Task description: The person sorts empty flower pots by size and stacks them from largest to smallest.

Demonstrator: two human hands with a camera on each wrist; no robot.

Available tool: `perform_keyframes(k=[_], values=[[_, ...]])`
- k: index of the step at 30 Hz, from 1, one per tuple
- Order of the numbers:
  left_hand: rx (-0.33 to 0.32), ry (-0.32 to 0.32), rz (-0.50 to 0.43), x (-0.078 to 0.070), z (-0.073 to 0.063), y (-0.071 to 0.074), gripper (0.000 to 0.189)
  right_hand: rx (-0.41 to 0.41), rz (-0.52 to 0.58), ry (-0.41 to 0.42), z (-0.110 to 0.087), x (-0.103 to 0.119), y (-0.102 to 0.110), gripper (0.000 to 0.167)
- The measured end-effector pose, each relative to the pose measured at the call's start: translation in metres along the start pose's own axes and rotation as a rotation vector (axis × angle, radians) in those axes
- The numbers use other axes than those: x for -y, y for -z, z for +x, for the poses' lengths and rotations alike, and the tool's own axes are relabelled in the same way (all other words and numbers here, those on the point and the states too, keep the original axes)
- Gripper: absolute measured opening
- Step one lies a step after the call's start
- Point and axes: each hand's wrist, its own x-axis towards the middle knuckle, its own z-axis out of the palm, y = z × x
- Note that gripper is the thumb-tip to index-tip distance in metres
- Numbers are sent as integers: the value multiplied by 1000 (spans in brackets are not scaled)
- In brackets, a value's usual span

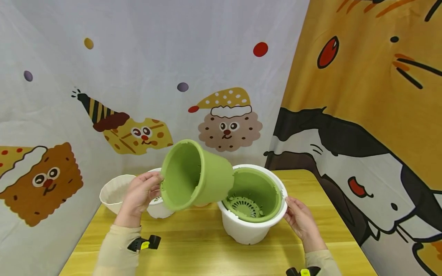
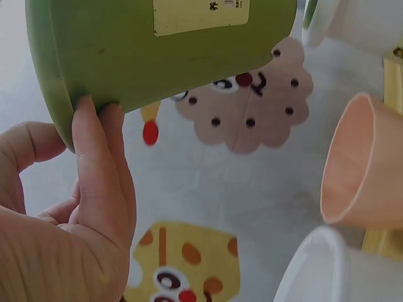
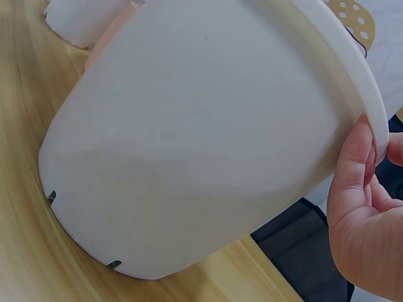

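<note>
A green plastic flower pot (image 1: 217, 174) is held in the air on its side, its mouth facing left. My left hand (image 1: 139, 193) pinches its rim; the left wrist view shows two fingers on the outside near a pale label (image 2: 201, 16). To the right, a large white flower pot (image 1: 246, 232) stands on the table with another green pot (image 1: 257, 184) nested in it, its slotted bottom visible. My right hand (image 1: 302, 218) pinches the white pot's rim on the right side. The raised pot's base overlaps the white pot's left rim in the head view.
A cream ribbed pot (image 1: 114, 191) and a smaller white pot (image 1: 160, 210) stand at the back left of the wooden table (image 1: 186, 245). Behind the raised pot is a peach pot (image 2: 384, 170), mostly hidden in the head view. A printed cloth (image 1: 221, 46) hangs behind the table.
</note>
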Motion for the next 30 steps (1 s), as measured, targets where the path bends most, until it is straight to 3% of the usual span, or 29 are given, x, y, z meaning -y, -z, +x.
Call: perform_keyframes(k=[8,15,23,30], values=[[1,7,35,5,12,-31,13,-9,-6,-5,0,1,0,15],[-33,54,47,16,19,-50,8,-18,-2,-20,0,2,-1,15],[-25,31,107,25,25,-73,20,-10,2,-9,0,1,0,18],[-21,34,160,30,29,-88,18,-8,-3,-2,0,0,0,17]])
